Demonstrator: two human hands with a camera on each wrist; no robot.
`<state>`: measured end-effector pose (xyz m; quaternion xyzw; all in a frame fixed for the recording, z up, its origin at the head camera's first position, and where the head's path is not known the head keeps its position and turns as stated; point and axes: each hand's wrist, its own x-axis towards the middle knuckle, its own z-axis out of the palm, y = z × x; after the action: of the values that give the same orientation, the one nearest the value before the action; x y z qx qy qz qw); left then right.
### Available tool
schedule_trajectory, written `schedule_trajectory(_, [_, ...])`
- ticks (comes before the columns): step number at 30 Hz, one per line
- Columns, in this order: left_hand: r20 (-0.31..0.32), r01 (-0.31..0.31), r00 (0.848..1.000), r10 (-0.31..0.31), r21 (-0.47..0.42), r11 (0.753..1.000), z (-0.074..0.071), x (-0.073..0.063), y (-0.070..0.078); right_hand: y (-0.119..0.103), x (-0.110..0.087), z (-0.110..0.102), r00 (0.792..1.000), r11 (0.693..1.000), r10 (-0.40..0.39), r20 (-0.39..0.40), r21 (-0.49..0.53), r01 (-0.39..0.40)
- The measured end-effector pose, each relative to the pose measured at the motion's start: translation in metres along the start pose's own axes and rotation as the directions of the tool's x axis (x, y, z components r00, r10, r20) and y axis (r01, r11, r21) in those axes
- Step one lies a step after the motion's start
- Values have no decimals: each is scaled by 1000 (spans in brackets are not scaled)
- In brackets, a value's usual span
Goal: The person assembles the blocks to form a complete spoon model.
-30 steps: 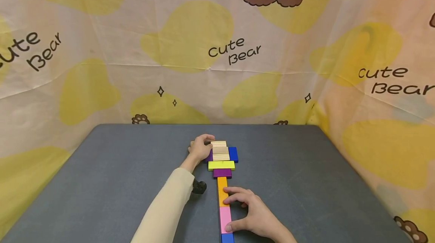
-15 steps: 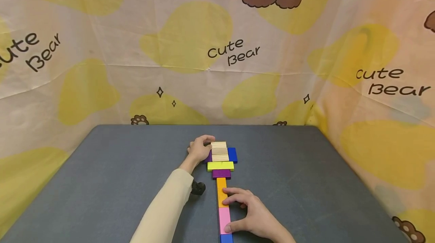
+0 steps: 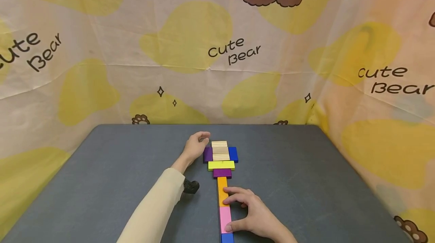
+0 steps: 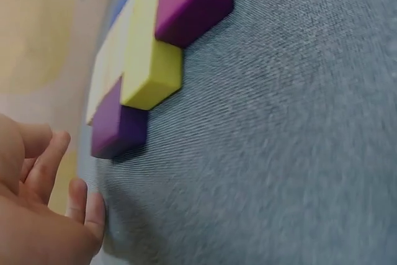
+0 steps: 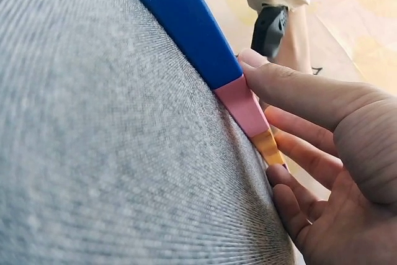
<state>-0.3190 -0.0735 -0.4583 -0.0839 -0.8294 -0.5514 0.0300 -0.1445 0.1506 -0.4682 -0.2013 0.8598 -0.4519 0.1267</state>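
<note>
My left hand (image 3: 194, 147) hovers beside the far end of a row of wooden blocks, fingers loosely bent and nothing in them. Just right of it lies a purple block (image 3: 207, 155), apart from the hand in the left wrist view. Plain wood blocks (image 3: 220, 150) sit between that one and a blue block (image 3: 233, 154). Nearer come a lime-yellow block (image 3: 221, 165) and a second purple block (image 3: 222, 174), both crosswise. Fingertips of my right hand (image 3: 255, 213) touch the orange block (image 3: 222, 186); its thumb rests at the pink block (image 3: 224, 218).
Another blue block (image 5: 186, 26) continues the row toward me, cut off by the head view's lower edge. The grey table (image 3: 306, 182) ends at a printed cloth (image 3: 190, 39) behind and at both sides. A black device (image 3: 191, 186) is on my left wrist.
My left hand has come off the purple block and drawn back to the left, uncovering it. My right hand and the blocks have stayed in place.
</note>
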Motion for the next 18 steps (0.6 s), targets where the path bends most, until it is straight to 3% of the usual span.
schedule_trajectory(3, [-6, -18, 1000, 18, 14, 1000, -6, -3, 5, 2, 0, 0, 1000, 1000, -6, -2, -10, 6])
schedule_trajectory(7, [-44, -54, 997, 57, 62, 997, -16, -18, 15, 1, -1, 0, 1000, 999, -6, -5, -35, 5])
schedule_trajectory(12, [-78, -88, 992, 96, 97, 991, -30, -47, 25, 0, -2, 0, 1000, 997, -27, -8, -70, 27])
schedule_trajectory(18, [-103, -66, 992, 75, 92, 994, -50, -90, 34, -1, -1, -2, 999, 998, -49, -4, -45, 49])
